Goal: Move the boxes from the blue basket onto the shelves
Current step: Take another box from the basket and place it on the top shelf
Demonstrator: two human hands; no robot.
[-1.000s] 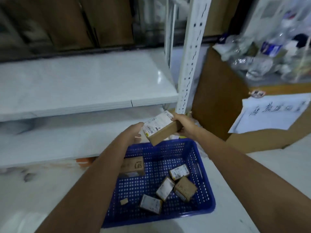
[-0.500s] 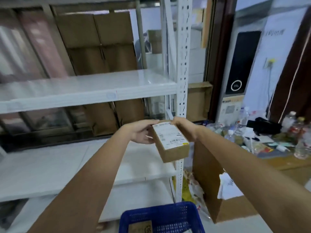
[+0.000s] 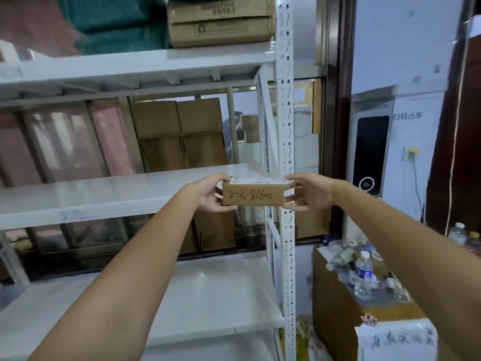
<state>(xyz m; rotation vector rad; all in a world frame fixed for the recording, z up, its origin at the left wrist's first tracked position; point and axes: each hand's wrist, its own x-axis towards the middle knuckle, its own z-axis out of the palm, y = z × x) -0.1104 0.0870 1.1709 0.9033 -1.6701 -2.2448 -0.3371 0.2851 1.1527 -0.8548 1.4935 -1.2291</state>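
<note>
A small brown cardboard box with a white label on top and "2-3-8160" handwritten on its front is held level between both hands. My left hand grips its left end and my right hand grips its right end. The box is at the front right corner of the white middle shelf, by the perforated white upright post. I cannot tell whether it rests on the shelf edge. The blue basket is out of view.
A lower white shelf lies beneath. The top shelf carries brown cartons and green bundles. At lower right stands a cardboard bin of plastic bottles with a paper sign.
The view has tilted up, so the basket has left the frame. Both hands have raised the box to the middle shelf's front edge and turned it level, its handwritten side facing me.
</note>
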